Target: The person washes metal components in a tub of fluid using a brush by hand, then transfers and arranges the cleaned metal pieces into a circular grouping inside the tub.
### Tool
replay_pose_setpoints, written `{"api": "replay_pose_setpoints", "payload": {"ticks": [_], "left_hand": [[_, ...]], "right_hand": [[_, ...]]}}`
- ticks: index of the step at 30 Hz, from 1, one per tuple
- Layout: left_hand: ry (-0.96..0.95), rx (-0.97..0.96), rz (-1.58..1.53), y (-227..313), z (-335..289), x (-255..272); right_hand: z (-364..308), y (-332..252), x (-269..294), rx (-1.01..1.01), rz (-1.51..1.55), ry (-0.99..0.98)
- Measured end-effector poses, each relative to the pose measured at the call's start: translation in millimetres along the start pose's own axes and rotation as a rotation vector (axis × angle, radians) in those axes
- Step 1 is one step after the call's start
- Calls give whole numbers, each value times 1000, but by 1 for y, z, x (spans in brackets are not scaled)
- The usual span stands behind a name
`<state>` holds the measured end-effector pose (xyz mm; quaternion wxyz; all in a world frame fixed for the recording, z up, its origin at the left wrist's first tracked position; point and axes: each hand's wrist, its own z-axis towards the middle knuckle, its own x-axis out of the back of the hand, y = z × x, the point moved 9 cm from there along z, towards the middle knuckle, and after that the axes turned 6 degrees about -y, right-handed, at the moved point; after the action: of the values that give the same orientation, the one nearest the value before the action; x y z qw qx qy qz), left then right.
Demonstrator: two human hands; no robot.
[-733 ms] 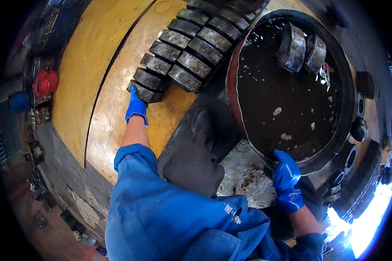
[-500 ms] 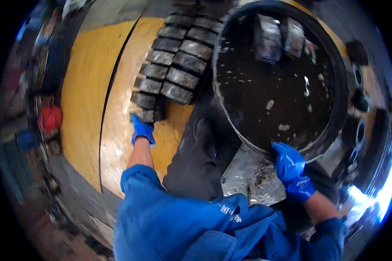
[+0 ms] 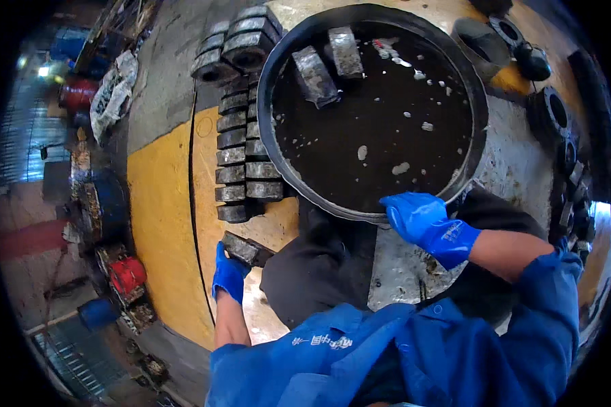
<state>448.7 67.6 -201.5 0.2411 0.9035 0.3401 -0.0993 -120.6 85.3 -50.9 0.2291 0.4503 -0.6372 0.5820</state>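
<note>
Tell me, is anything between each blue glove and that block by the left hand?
Nothing visible stands between the left hand and the block; they touch. From the right hand, at the tub's rim, a dark-trousered leg lies between.

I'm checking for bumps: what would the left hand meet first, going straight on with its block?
Probably the left row's nearest block, ahead of the left hand and its held block, though height is unclear.

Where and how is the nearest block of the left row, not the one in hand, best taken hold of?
Probably grip the nearest block at its left end, coming from the left: that end faces yellow board, while another block stands close on its far side.
</note>
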Motion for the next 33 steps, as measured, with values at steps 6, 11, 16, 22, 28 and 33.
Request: {"api": "replay_pose_setpoints", "payload": {"ticks": [6, 11, 16, 22, 28, 33], "left_hand": [[-205, -147, 121, 67, -88, -98], [-202, -283, 243, 104, -188, -231], [-269, -448, 436, 92, -228, -360], [-310, -272, 468, 44, -183, -439], [-288, -58, 481, -46, -82, -474], [-361, -67, 547, -91, -17, -473]], "right_hand": [[-2, -4, 2, 74, 24, 80], [-3, -1, 4, 35, 48, 35], [-8, 7, 6, 41, 60, 189], [-7, -1, 11, 93, 104, 146], [-3, 7, 7, -6, 129, 12], [-6, 5, 8, 34, 124, 97]]}}
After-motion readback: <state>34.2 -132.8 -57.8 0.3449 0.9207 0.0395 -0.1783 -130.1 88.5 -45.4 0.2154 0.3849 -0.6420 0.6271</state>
